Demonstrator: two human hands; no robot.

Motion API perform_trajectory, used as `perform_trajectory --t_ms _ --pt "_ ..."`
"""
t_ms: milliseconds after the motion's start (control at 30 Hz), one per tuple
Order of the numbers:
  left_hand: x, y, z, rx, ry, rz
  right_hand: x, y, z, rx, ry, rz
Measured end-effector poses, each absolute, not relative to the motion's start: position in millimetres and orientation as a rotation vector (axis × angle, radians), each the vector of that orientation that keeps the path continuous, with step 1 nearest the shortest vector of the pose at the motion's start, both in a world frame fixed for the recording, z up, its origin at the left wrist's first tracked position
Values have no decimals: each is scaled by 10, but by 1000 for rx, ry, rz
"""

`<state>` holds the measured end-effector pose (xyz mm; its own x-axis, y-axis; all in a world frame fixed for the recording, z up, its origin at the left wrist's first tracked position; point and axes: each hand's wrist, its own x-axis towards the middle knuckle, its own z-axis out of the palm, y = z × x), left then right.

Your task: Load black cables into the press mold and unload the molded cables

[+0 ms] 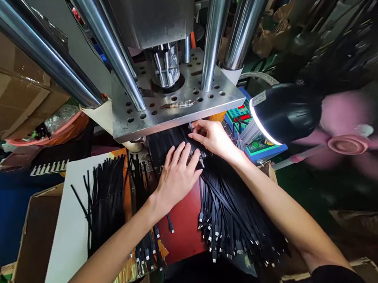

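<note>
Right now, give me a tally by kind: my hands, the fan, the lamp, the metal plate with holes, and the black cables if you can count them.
Left hand and right hand: 2
Fan: 1
Lamp: 1
Metal plate: 1
Total: 5
Black cables: too many overlap to count, so left out.

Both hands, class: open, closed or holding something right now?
Left hand: open, fingers spread, palm down.
Right hand: thumb and forefinger close together; whether they grip anything cannot be told.
</note>
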<state>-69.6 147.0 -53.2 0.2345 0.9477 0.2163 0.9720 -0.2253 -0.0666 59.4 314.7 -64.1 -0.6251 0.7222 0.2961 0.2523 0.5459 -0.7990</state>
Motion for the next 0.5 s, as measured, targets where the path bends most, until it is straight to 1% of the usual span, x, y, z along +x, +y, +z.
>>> perform_trajectory --t_ms 67,133,200,267,367,500 --pt "-638 1439 -537 -2280 -1862 -153 709 3028 -615 -750 -2244 802" --pt "-608 1434 -530 -2270 -1892 -142 824 2894 -591 -727 -2442 581" --pt "-620 1484 -505 -2276 -1936 -161 861 2799 -567 -804 -2648 362" --pt "-684 1604 -465 -2277 -1999 -190 783 2787 -541 -952 -2745 217" --pt "-845 1875 -414 -2253 -2081 -206 512 2926 -501 -1102 -2736 210" --pt "-1061 2250 -376 -2228 -2106 -216 168 3187 -398 -1113 -2642 313"
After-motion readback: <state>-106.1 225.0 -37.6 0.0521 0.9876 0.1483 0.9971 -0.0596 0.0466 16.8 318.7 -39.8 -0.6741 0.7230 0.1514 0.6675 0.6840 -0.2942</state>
